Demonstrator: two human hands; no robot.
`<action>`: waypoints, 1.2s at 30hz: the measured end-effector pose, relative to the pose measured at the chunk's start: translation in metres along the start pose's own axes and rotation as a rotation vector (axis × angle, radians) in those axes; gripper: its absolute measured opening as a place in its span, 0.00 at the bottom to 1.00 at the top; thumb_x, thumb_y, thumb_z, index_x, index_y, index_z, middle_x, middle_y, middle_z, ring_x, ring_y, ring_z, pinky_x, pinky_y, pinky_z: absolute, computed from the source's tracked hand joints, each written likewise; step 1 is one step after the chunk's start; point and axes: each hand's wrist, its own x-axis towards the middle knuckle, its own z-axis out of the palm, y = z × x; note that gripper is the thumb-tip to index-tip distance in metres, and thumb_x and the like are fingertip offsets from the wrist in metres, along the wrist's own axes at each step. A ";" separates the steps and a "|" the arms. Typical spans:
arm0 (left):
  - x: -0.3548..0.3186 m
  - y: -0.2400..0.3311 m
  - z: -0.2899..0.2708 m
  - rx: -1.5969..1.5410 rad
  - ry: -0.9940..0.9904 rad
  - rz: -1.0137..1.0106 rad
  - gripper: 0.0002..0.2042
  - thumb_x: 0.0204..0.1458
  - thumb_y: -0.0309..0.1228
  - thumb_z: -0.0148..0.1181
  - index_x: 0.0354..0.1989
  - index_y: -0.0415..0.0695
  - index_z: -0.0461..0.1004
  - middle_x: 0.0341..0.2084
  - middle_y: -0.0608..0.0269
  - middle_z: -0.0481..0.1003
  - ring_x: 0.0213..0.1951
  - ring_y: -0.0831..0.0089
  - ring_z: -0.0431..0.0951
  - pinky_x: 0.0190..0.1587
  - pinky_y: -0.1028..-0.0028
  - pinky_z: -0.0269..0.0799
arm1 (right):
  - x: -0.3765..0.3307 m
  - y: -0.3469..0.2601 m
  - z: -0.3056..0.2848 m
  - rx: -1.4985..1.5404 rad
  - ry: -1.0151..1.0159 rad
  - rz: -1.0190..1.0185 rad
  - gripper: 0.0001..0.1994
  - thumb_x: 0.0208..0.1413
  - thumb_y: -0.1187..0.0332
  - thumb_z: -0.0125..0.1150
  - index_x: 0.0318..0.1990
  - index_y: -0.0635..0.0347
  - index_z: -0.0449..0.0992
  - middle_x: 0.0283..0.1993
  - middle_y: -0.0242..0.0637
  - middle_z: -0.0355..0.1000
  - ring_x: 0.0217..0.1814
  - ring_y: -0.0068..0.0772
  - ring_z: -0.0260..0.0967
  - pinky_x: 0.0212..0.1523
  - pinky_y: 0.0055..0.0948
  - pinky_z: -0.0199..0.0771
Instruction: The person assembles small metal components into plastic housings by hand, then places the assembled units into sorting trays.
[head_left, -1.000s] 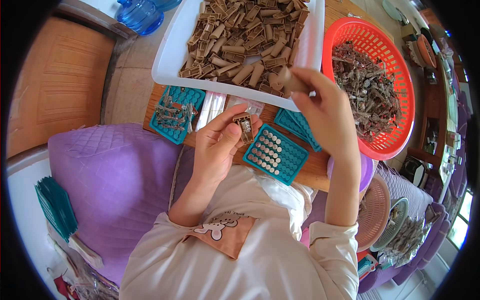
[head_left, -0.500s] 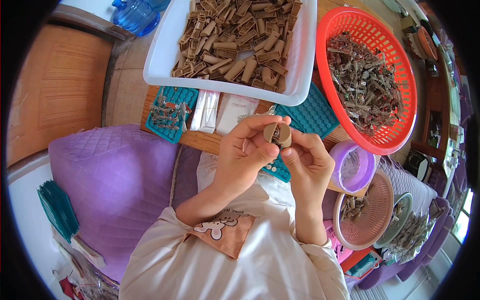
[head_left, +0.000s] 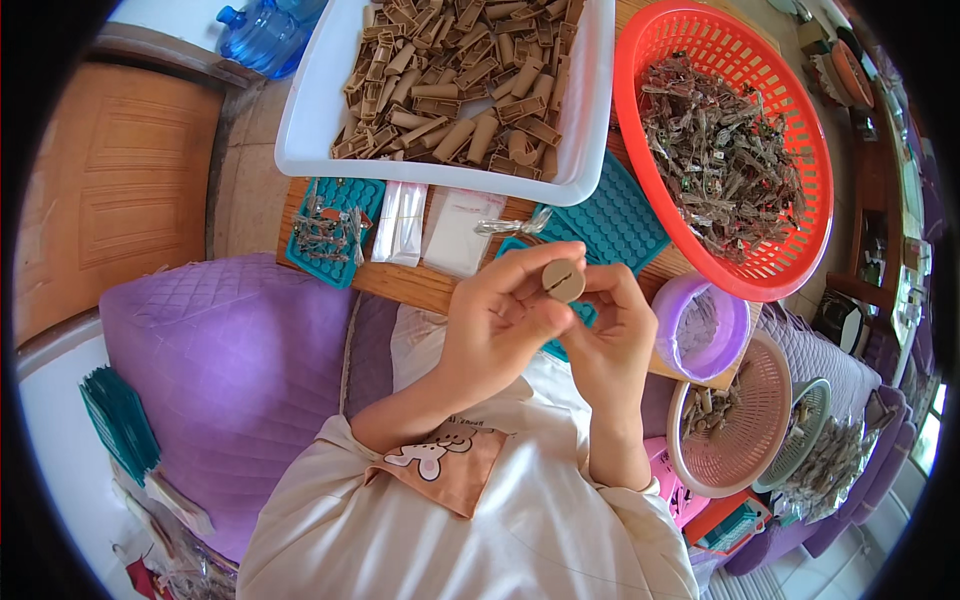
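Both hands meet over my lap, at the near edge of the table. Between their fingertips is a small brown plastic cylinder casing (head_left: 564, 281), its round end facing up with a narrow dark slit across it. My left hand (head_left: 500, 305) grips it from the left with thumb and fingers. From the right, my right hand (head_left: 615, 325) holds its other side, the fingers curled. The lower part of the casing is hidden behind the fingers. Beyond the hands, a white tub (head_left: 595, 120) holds many loose brown half-shells of similar plastic.
A red basket (head_left: 626, 120) of thin wire bundles stands at the far right. Nearer are a purple bowl (head_left: 741, 325), a pink basket (head_left: 772, 385) and a green basket (head_left: 818, 420). Teal trays (head_left: 620, 215), clear plastic bags (head_left: 402, 225) and a silver twisted bundle (head_left: 512, 222) lie before the tub.
The casing's two halves stood slightly apart with inner parts showing; now they sit together with only a slit visible. My fingers have closed round it. The view has shifted slightly.
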 end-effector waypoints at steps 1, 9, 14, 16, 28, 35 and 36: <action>-0.002 0.000 0.002 0.129 -0.005 0.021 0.16 0.46 0.31 0.53 0.42 0.34 0.64 0.40 0.55 0.68 0.44 0.71 0.68 0.46 0.75 0.64 | 0.001 -0.001 0.000 -0.056 -0.071 0.013 0.14 0.34 0.77 0.63 0.33 0.65 0.70 0.30 0.39 0.68 0.30 0.31 0.66 0.31 0.25 0.65; 0.004 -0.009 0.004 0.312 -0.115 0.141 0.27 0.50 0.52 0.36 0.31 0.35 0.65 0.25 0.61 0.67 0.35 0.70 0.69 0.51 0.63 0.56 | -0.010 0.022 0.010 -0.329 -0.194 -0.383 0.12 0.45 0.67 0.53 0.35 0.66 0.66 0.26 0.46 0.65 0.27 0.47 0.64 0.25 0.35 0.64; 0.003 -0.014 0.007 0.252 -0.156 0.098 0.24 0.51 0.51 0.38 0.32 0.37 0.64 0.25 0.61 0.66 0.34 0.71 0.68 0.50 0.65 0.58 | -0.017 0.028 0.004 -0.358 -0.153 -0.414 0.13 0.46 0.65 0.52 0.35 0.66 0.66 0.26 0.46 0.65 0.26 0.47 0.64 0.26 0.35 0.64; 0.001 -0.018 0.007 0.214 -0.183 0.084 0.22 0.51 0.49 0.40 0.35 0.37 0.64 0.26 0.60 0.67 0.35 0.70 0.70 0.48 0.69 0.61 | -0.019 0.017 -0.004 -0.319 -0.206 -0.363 0.18 0.44 0.71 0.54 0.43 0.68 0.62 0.28 0.46 0.65 0.26 0.48 0.64 0.24 0.34 0.65; 0.006 -0.019 -0.022 -0.278 0.023 -0.194 0.22 0.52 0.51 0.34 0.41 0.44 0.58 0.25 0.64 0.66 0.18 0.78 0.65 0.18 0.83 0.60 | 0.004 0.004 -0.124 -0.994 0.007 0.022 0.07 0.40 0.78 0.53 0.30 0.65 0.68 0.28 0.45 0.67 0.26 0.43 0.66 0.27 0.35 0.65; -0.004 -0.024 -0.007 -0.282 -0.137 -0.339 0.25 0.51 0.54 0.32 0.40 0.42 0.59 0.20 0.67 0.62 0.16 0.83 0.55 0.20 0.86 0.52 | 0.013 0.022 -0.129 -1.145 -0.121 0.012 0.04 0.40 0.77 0.51 0.27 0.64 0.67 0.27 0.46 0.67 0.28 0.49 0.65 0.28 0.40 0.62; -0.005 -0.025 -0.007 -0.277 -0.152 -0.346 0.25 0.51 0.53 0.33 0.41 0.42 0.59 0.19 0.68 0.61 0.17 0.83 0.55 0.21 0.85 0.51 | 0.012 0.019 -0.129 -1.077 -0.097 -0.012 0.04 0.40 0.77 0.51 0.27 0.64 0.68 0.26 0.45 0.67 0.27 0.48 0.65 0.27 0.38 0.63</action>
